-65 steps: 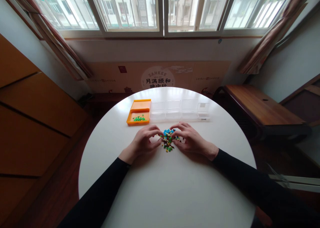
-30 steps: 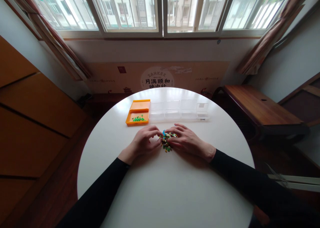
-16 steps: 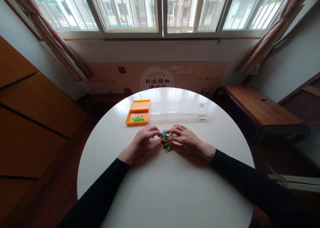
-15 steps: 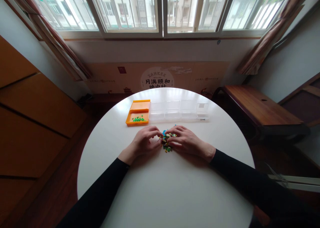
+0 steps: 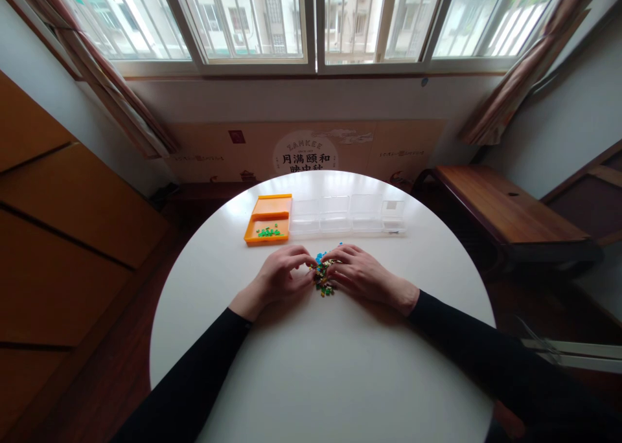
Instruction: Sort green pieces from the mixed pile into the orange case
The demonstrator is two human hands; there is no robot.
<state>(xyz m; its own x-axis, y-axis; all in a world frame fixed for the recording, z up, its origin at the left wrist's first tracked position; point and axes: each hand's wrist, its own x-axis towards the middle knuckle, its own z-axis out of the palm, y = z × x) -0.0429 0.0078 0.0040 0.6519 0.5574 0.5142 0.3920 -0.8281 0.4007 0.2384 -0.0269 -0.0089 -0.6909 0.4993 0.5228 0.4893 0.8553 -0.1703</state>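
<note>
A small heap of tiny coloured pieces (image 5: 324,286), green, yellow, blue and dark, lies on the white round table (image 5: 350,372). At the heap's left edge is my left hand (image 5: 279,273), its thumb and index finger curled together at the tips. Whatever they pinch is too small to make out. From the other side my right hand (image 5: 368,276) reaches over the heap, fingers stretched out and apart from the thumb, tips among the pieces. Beyond the left hand stands an opened orange box (image 5: 266,204), with several green pieces (image 5: 270,231) in its near half.
A row of clear plastic boxes (image 5: 335,224) with raised lids adjoins the orange box on its right. A wooden bench (image 5: 505,203) stands right of the table, and an orange-brown cabinet (image 5: 63,236) is on the left. Windows (image 5: 253,22) fill the far wall.
The right fingers have shifted very slightly to the right over the heap, and a few pieces have moved. The left hand stays almost where it was.
</note>
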